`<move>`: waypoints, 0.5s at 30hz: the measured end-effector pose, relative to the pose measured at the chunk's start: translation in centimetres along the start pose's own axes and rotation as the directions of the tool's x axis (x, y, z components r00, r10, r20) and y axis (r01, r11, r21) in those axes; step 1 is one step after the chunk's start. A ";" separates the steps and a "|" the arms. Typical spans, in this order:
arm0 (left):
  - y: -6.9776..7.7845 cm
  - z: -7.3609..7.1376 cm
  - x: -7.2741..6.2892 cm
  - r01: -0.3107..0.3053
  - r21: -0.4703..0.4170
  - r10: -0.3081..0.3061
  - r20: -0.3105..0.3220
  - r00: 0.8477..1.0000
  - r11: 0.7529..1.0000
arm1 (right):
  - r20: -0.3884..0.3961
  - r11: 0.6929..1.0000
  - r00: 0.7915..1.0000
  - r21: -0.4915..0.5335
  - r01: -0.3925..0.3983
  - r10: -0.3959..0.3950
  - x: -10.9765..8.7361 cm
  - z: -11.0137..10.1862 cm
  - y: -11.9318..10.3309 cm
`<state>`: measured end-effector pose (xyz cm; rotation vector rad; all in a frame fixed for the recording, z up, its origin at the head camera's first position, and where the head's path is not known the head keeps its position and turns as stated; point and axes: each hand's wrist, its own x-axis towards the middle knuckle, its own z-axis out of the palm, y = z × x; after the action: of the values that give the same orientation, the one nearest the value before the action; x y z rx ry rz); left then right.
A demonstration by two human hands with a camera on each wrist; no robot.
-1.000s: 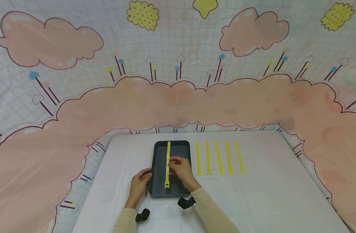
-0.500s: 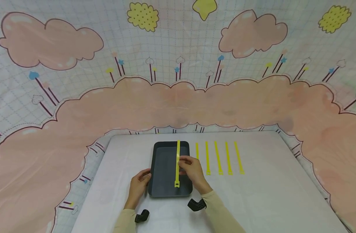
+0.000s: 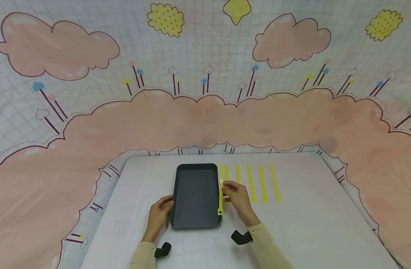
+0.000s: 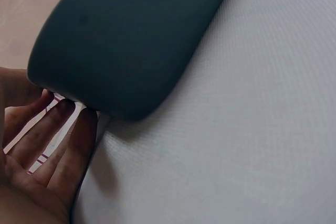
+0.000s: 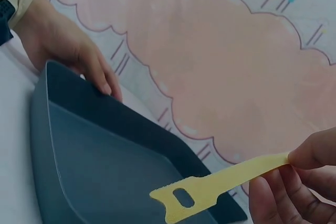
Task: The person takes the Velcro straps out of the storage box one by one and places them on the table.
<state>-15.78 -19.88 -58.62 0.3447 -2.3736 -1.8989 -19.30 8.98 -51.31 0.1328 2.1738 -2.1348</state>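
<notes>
In the head view, my right hand [image 3: 239, 203] pinches a yellow hook-and-loop cable tie [image 3: 220, 200] between thumb and fingers. The tie hangs over the right rim of a dark grey rectangular tray [image 3: 195, 198], with its slotted head toward me. The right wrist view shows that slotted head [image 5: 184, 199] clearly, in front of the tray. Nothing lies inside the tray. My left hand [image 3: 157, 218] touches the tray's left outer side with its fingertips. Seen from the left wrist, the fairly straight fingers [image 4: 68, 156] meet the tray's wall [image 4: 110, 51].
Several more yellow cable ties [image 3: 249, 183] lie in a row on the white table [image 3: 313, 209], right of the tray. My right hand partly hides the nearer ones. A cloth with printed clouds [image 3: 292, 37] hangs behind the table. Black camera mounts [image 3: 241, 237] sit on both wrists.
My right hand has carried the pinched cable tie rightward, from above the middle of the tray to its right rim. The left hand has stayed at the tray's left side.
</notes>
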 end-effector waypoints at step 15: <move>-0.1 0.0 0.2 -0.002 -0.015 0.002 0.013 1.000 1.000 | -0.056 0.997 0.998 -0.081 -0.003 -0.002 0.8 -5.3 0.9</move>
<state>-15.91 -19.95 -58.75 0.3305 -2.3660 -1.9224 -20.03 14.27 -52.26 0.1898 2.2867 -2.0637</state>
